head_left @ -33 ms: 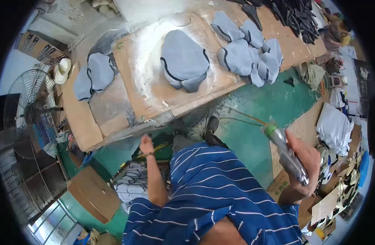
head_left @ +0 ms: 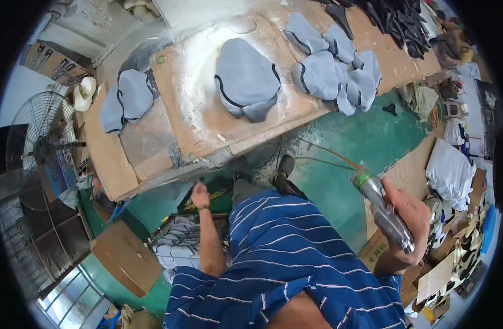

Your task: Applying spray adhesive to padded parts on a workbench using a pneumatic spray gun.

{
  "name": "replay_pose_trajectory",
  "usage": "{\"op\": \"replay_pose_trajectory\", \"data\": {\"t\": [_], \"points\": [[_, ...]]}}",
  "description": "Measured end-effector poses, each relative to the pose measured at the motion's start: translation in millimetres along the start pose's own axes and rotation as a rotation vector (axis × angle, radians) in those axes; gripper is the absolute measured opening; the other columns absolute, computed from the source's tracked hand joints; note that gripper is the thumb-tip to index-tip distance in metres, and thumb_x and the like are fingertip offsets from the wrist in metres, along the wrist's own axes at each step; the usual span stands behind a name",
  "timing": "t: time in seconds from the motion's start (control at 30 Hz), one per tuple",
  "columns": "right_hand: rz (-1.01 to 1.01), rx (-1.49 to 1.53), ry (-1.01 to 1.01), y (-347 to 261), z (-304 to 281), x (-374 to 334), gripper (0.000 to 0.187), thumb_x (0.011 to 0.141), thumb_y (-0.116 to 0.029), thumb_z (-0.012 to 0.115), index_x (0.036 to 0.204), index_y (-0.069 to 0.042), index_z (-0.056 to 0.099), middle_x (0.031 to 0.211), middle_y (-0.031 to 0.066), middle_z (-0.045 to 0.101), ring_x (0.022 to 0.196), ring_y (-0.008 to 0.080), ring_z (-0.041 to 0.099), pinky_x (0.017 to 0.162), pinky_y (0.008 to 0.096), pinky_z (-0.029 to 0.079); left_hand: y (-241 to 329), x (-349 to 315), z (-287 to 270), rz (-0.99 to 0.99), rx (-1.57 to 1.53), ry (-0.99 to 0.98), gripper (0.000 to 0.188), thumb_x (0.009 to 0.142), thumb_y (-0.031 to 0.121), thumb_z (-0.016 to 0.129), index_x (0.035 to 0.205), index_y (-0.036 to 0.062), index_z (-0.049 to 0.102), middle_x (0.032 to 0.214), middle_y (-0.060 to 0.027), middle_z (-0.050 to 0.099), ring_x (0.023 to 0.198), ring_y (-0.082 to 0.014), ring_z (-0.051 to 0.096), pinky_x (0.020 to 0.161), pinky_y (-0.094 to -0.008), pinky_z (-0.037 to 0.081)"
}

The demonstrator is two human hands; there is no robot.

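My right hand point(head_left: 410, 219) is wrapped round a silver, cylindrical hand tool point(head_left: 384, 211) with a green collar, held to the right of my body. Thin hoses run from near its green end toward the floor. My left hand point(head_left: 200, 196) hangs below the table's front edge, its fingers curled, with nothing visible in it. On the table, a grey, cup-shaped fabric piece with black edging point(head_left: 247, 77) lies within white residue. More grey fabric pieces point(head_left: 320, 74) lie in a cluster to its right, and a pair of grey pieces point(head_left: 135, 96) lies at the left.
A cardboard-covered table point(head_left: 207, 143) crosses the front. Black pieces point(head_left: 396, 24) are heaped at its far right. A wire fan point(head_left: 43, 145) stands at the left. A cardboard box point(head_left: 124, 257) and a crate of stacked grey pieces point(head_left: 177, 241) sit beside me. White bags point(head_left: 450, 172) lie at the right.
My left hand has shifted very slightly to the right. The tool in my right hand has barely moved. The fabric pieces lie as before.
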State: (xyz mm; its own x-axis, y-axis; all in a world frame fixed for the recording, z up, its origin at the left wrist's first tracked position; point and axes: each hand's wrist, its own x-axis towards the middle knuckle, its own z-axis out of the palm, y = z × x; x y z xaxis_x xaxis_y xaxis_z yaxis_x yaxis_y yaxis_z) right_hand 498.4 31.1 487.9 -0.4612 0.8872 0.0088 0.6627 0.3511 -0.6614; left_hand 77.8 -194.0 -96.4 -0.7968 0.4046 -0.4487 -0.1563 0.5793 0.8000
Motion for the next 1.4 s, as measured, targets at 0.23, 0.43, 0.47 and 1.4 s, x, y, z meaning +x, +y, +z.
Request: {"op": "replay_pose_trajectory", "data": {"t": [0.23, 0.43, 0.47, 1.4], "points": [[-0.064, 0.008, -0.026, 47.7, -23.5, -25.4, 0.071, 0.080, -0.046, 0.064, 0.121, 0.012, 0.070, 0.074, 0.0159, 0.066, 0.064, 0.0239, 0.065, 0.060, 0.0323, 0.046, -48.6, -67.3, -7.8, -0.383, 0.228, -0.034, 0.028, 0.098, 0.006, 0.061, 0.122, 0.0063, 0.074, 0.088, -0.0070, 0.072, 0.068, -0.0164, 0.063, 0.054, -0.0342, 0.055], [0.053, 0.003, 0.148, 32.5, -16.1, -32.1, 0.066, 0.076, -0.038, 0.074, 0.124, 0.008, 0.071, 0.085, 0.0164, 0.071, 0.077, 0.0248, 0.068, 0.074, 0.0319, 0.051, -66.8, -71.4, 3.4, -0.367, 0.054, -0.117, 0.029, 0.090, 0.009, 0.065, 0.117, 0.0036, 0.076, 0.085, -0.0097, 0.073, 0.060, -0.0179, 0.063, 0.052, -0.0347, 0.053], [0.052, -0.008, 0.164, 25.7, -11.1, -32.5, 0.066, 0.076, -0.038, 0.074, 0.124, 0.008, 0.071, 0.085, 0.0164, 0.071, 0.077, 0.0248, 0.068, 0.074, 0.0319, 0.051, -67.1, -71.1, 7.7, -0.392, 0.075, -0.131, 0.028, 0.090, 0.009, 0.066, 0.116, 0.0043, 0.077, 0.086, -0.0095, 0.073, 0.061, -0.0184, 0.064, 0.053, -0.0358, 0.054], [-0.176, -0.378, -0.057, -163.4, 107.3, -88.3, 0.067, 0.072, -0.007, 0.079, 0.137, 0.001, 0.064, 0.079, 0.0119, 0.067, 0.066, 0.0251, 0.067, 0.058, 0.0360, 0.052, -130.9, -41.9, -63.3, -0.619, 0.106, -0.320, 0.021, 0.096, 0.009, 0.059, 0.105, 0.0139, 0.078, 0.085, -0.0020, 0.072, 0.071, -0.0150, 0.066, 0.065, -0.0387, 0.060]]}}
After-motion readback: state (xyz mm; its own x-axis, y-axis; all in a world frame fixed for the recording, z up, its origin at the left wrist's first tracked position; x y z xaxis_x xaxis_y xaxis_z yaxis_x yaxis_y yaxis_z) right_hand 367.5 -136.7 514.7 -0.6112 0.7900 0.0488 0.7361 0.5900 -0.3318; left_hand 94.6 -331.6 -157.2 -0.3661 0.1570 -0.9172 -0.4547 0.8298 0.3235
